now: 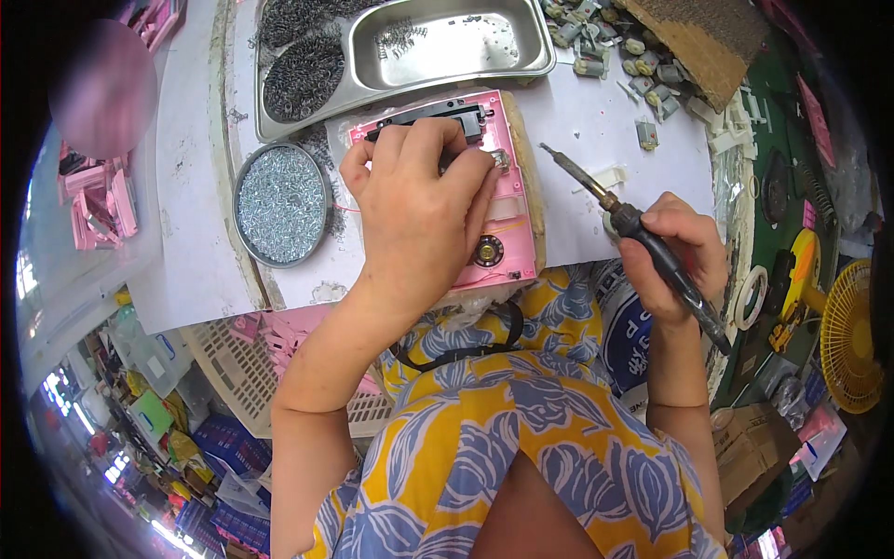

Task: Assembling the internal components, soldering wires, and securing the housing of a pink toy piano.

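My left hand reaches over an open pink plastic housing, its fingers bent and the thumb and fingertips closed together. They meet at a small silvery part near the housing's right side; what exactly they pinch is mostly hidden. A black mechanism lies along the housing's far edge, and a round speaker sits at its near end. In my right hand is a soldering iron, gripped by its black handle. Its tip points up and left, apart from the housing, over the white paper.
Left of the housing stands a round dish of small metal pins. Behind it is a steel tray with dark springs. Several small motors lie at the far right, beside a brown board. A yellow fan stands far right.
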